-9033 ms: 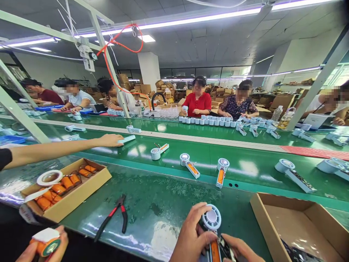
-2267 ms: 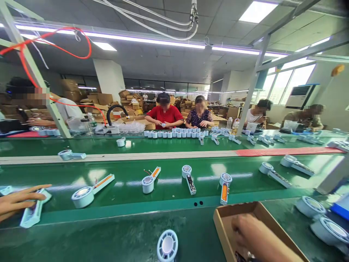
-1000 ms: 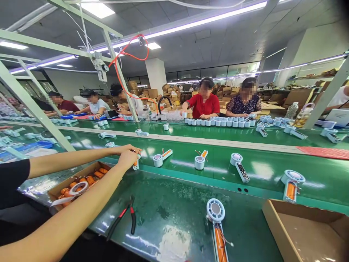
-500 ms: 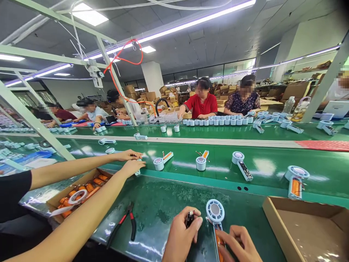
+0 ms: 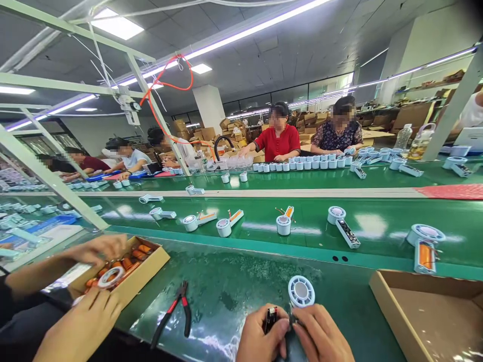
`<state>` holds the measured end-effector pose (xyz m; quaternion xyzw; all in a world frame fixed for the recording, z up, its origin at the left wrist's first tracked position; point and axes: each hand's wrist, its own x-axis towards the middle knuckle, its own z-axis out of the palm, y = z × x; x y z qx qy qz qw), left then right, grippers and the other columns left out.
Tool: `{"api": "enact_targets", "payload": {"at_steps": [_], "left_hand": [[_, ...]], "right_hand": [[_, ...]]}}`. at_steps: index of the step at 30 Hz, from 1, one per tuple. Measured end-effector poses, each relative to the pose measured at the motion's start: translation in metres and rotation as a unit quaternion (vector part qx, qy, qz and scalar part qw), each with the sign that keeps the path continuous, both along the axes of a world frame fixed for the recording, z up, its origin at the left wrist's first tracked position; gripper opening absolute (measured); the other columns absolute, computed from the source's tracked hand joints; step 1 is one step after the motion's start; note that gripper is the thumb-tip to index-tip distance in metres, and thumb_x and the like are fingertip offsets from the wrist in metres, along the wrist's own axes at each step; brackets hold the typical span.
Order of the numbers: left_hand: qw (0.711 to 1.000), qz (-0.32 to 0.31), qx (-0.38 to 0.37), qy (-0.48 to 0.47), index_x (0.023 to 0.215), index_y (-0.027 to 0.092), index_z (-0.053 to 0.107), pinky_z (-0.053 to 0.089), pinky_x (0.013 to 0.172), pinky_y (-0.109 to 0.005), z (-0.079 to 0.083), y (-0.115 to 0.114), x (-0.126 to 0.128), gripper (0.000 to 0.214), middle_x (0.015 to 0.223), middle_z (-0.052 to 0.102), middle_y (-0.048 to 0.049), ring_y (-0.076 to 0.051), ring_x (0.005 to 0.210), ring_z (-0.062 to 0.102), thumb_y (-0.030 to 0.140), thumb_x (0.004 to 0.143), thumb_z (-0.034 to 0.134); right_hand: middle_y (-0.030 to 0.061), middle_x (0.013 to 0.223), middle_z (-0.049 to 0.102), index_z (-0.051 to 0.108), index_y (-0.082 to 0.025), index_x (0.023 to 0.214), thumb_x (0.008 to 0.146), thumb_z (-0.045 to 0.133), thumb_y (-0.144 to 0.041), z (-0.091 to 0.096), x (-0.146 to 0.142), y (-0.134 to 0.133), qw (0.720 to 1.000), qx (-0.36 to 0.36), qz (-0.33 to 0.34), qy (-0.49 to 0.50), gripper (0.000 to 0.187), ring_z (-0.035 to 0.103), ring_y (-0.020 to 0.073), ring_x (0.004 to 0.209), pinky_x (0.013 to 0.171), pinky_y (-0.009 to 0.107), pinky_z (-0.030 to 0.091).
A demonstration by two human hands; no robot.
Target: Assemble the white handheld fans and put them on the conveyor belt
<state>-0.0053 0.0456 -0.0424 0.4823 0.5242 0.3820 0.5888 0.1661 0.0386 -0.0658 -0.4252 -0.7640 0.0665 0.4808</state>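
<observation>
Left hand (image 5: 262, 338): we pinch a small black circuit board (image 5: 270, 318).
Right hand (image 5: 320, 336): we grip the fan's handle.
Fan (image 5: 301, 291): its round head lies just beyond our fingers.

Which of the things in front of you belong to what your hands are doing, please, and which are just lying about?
In hand:
left hand pinching a small black part
right hand on the white fan unit

Lying about:
pliers
cardboard box
box of orange cells
</observation>
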Motion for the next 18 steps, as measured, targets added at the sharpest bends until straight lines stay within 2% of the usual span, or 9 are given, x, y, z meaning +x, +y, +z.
{"api": "enact_targets", "payload": {"at_steps": [6,11,13,15,18], "left_hand": [[0.997,-0.034,-0.043,-0.049,0.078,0.017,0.064,0.024,0.041,-0.021,-0.003,-0.005,-0.002,0.063,0.044,0.052,0.0047,-0.007,0.037,0.037,0.078,0.064,0.07],[0.999,0.0,-0.025,-0.027,0.093,0.017,0.063,0.037,0.042,-0.021,-0.023,-0.009,0.0,0.075,0.06,0.062,-0.0004,-0.01,0.04,0.05,0.086,0.063,0.062],[1.0,-0.005,-0.003,0.012,0.102,0.018,0.061,0.039,0.042,-0.022,-0.029,-0.011,0.002,0.079,0.058,0.061,0.0001,-0.012,0.041,0.052,0.087,0.065,0.057],[0.997,-0.031,0.024,0.064,0.107,0.019,0.06,0.042,0.044,-0.024,-0.028,-0.012,0.004,0.066,0.053,0.058,0.0014,-0.014,0.042,0.054,0.077,0.077,0.055],[0.989,-0.073,0.041,0.126,0.106,0.021,0.061,0.046,0.048,-0.024,-0.014,-0.012,0.005,0.034,0.057,0.06,0.0011,-0.016,0.048,0.059,0.05,0.09,0.053]], "right_hand": [[0.0028,0.081,0.064,0.066,-0.023,0.1,0.098,0.051,-0.02,-0.009,0.004,0.004,0.998,-0.015,0.036,-0.047,0.016,0.067,0.0144,0.073,0.07,0.021,0.057],[0.0033,0.082,0.062,0.065,-0.022,0.1,0.098,0.049,-0.019,-0.004,0.004,0.001,0.996,-0.045,0.043,-0.066,0.016,0.066,0.0131,0.07,0.067,0.021,0.055],[0.0034,0.082,0.062,0.065,-0.022,0.097,0.099,0.047,-0.018,0.0,0.004,0.0,0.994,-0.051,0.049,-0.08,0.018,0.065,0.0127,0.069,0.067,0.021,0.055],[0.0032,0.081,0.061,0.064,-0.021,0.097,0.099,0.046,-0.017,0.003,0.004,-0.001,0.993,-0.05,0.052,-0.097,0.019,0.064,0.0128,0.069,0.066,0.021,0.054],[0.0031,0.082,0.061,0.064,-0.021,0.099,0.099,0.047,-0.017,0.002,0.003,0.0,0.99,-0.038,0.055,-0.126,0.017,0.064,0.013,0.069,0.065,0.021,0.053]]}}
